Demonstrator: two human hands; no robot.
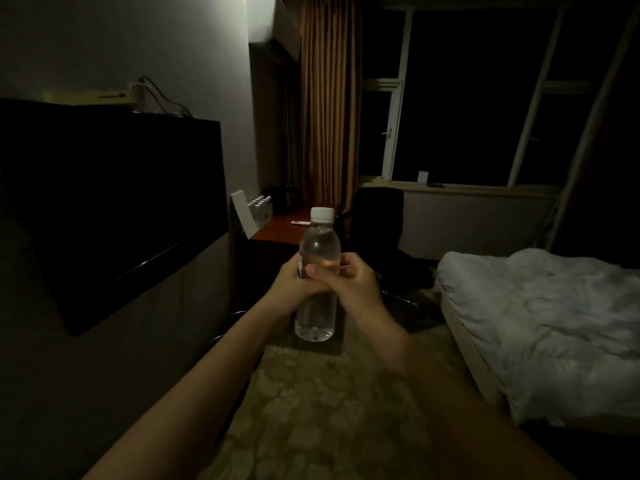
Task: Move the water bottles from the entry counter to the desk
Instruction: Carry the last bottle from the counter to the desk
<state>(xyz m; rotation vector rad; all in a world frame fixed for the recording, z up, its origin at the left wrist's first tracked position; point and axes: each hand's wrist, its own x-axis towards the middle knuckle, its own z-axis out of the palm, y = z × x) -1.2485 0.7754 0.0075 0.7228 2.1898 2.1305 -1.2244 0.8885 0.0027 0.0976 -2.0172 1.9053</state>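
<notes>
Both hands, left hand (291,278) and right hand (349,282), grip one upright bottle (317,271) in mid-room, the surface (284,230) with bottles (259,206) already on it well ahead

Desk (280,230) ahead, television (110,209) left, bed (554,313) right, chair (377,216) beside desk.

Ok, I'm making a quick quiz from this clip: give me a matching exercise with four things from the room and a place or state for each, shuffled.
Things:
1. water bottle
2. row of bottles
3. black chair
4. TV

Places or states:
A. mounted on the wall
B. held upright by the left hand and right hand
C. standing at the back of the desk
D. beside the desk, below the window

Pairs: 1-B, 2-C, 3-D, 4-A
</notes>
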